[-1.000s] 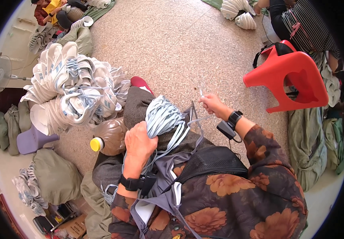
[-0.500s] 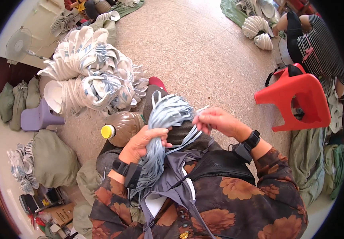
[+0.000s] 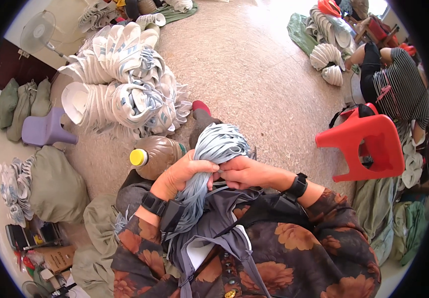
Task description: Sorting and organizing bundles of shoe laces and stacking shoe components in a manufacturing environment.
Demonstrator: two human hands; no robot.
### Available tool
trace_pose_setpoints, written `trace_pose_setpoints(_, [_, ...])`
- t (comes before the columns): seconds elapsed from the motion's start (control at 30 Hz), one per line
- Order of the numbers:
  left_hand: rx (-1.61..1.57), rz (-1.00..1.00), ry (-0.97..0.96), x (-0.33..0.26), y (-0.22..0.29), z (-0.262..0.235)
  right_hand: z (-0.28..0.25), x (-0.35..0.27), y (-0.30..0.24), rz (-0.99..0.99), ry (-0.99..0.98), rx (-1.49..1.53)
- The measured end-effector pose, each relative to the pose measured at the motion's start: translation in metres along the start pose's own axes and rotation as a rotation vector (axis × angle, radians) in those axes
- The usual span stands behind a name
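A: Both hands close on the strap bundle (image 3: 209, 159): the left hand (image 3: 182, 176) wraps its neck, fingers curled tight round it, and the right hand (image 3: 244, 171) pinches in at the same spot, knuckle to knuckle with the left

B: And a second ago?

A: The right hand was out past the bundle, toward the red stool (image 3: 366, 144), with something thin in its fingers; half a second ago it was coming in. Now it has joined the left at the neck, so the loose reach is over and the work looks to be back on the bundle itself. Whether the thin thing is still in that hand cannot be told

B: Where does the bundle sit?

A: Over the person's lap, looped head pointing away from the body, tails hanging down past the left wrist onto the grey apron (image 3: 214, 233)

B: Room to move?

A: Left of the bundle a brown bottle (image 3: 157, 156) with a yellow cap stands just beside the left hand. Beyond the bottle rises the pile of white shoe uppers (image 3: 125, 89). Ahead of the bundle the floor (image 3: 254, 64) lies open. Right of it the stool stands well apart, with a seated person in a striped top (image 3: 398, 84) behind it
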State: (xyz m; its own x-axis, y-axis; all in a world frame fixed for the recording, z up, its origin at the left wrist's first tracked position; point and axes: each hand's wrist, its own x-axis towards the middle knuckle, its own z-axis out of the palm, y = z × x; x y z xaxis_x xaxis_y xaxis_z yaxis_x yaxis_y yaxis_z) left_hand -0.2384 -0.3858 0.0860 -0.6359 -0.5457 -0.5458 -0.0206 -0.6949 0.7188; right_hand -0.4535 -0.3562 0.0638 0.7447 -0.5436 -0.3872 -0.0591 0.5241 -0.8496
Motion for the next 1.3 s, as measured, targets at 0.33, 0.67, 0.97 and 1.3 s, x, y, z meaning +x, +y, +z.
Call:
trace_pose_setpoints(0.33, [0.534, 0.136, 0.046, -0.004, 0.009, -0.009, 0.013, -0.044, -0.026, -0.015, -0.105, -0.202])
trace_pose_setpoints(0.67, [1.846, 0.610, 0.730, -0.027, -0.013, 0.031, 0.016, -0.049, -0.185, -0.525, 0.338, -0.669])
trace_pose_setpoints(0.97, [1.933, 1.000, 0.634, -0.066, -0.007, 0.060, -0.065, 0.077, -0.119, -0.533, 0.494, -1.318])
trace_pose_setpoints(1.3, [1.166, 0.510, 0.753, -0.042, -0.004, -0.030, -0.036, 0.007, -0.206, -0.547, 0.062, 0.075])
